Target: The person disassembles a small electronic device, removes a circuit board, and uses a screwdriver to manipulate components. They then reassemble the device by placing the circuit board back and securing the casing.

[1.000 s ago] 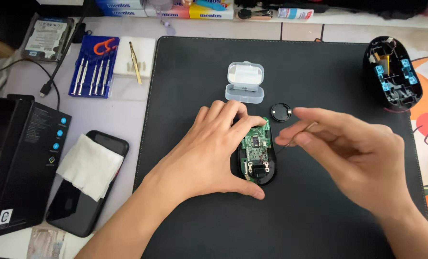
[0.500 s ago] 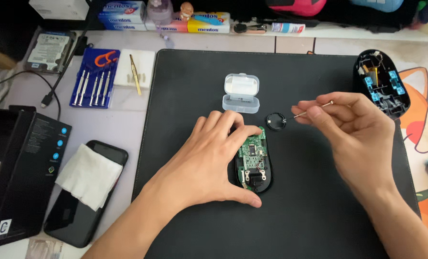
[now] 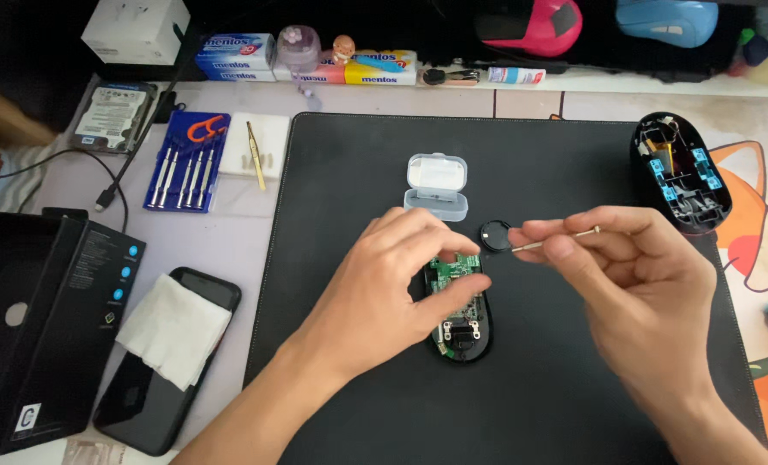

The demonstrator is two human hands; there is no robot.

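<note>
The right hand (image 3: pixel 638 293) pinches a thin metal rod (image 3: pixel 556 240); the left hand (image 3: pixel 397 284) clamps the opened device (image 3: pixel 459 312) with its green circuit board on the black mat (image 3: pixel 539 405); the small clear case (image 3: pixel 436 182) lies open above; the rod has dropped nearer the round black cap (image 3: pixel 494 234).

A blue tray of small silver screwdrivers (image 3: pixel 187 161) lies left of the black desk mat (image 3: pixel 573 405), beside a bare hard-disk drive (image 3: pixel 111 117). A black smartphone (image 3: pixel 155 387) under a folded white tissue (image 3: pixel 174 331) rests near a black cardboard box (image 3: pixel 39 327). A pink computer mouse (image 3: pixel 530 21) sits at the back.
</note>
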